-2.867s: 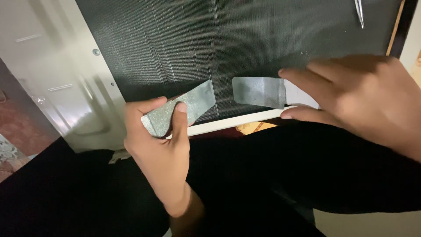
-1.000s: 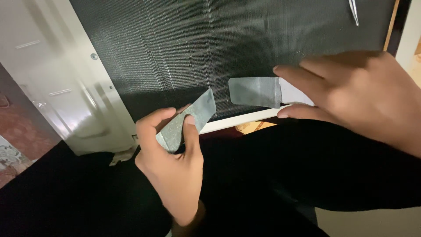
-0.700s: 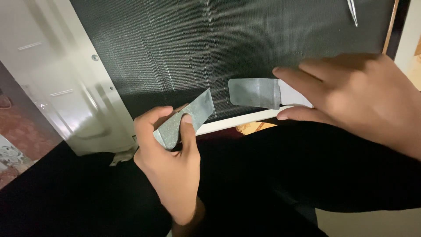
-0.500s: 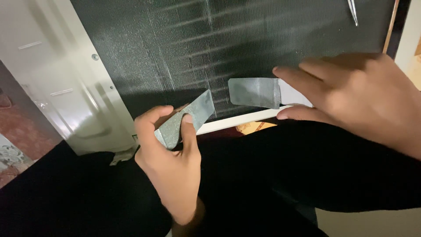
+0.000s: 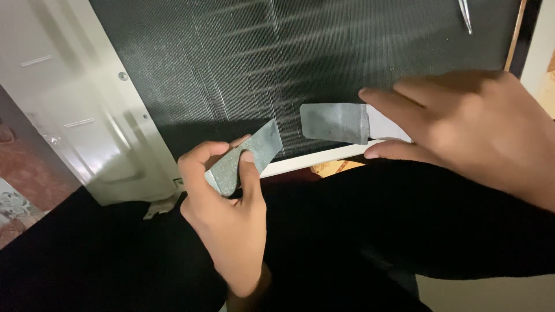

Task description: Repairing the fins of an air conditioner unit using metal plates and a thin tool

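My left hand (image 5: 228, 211) pinches a grey, speckled flat strip (image 5: 248, 155) between thumb and fingers, its free end pointing up to the right. My right hand (image 5: 462, 127) grips a second grey flat strip (image 5: 332, 122), which sticks out to the left from my fingers. Both strips are held in front of the dark finned grille (image 5: 289, 63) of a white metal unit. A gap separates the two strip ends. A black cloth (image 5: 376, 231) lies under both hands.
The unit's white side panel (image 5: 75, 110) with a screw stands at the left. Its white lower rim (image 5: 312, 160) runs between my hands. A patterned reddish floor (image 5: 23, 190) shows at far left. A metal tool tip (image 5: 465, 14) hangs at top right.
My left hand has shifted a little to the right with its strip, tilting it more steeply than 2.9 s ago. My right hand holds nearly still.
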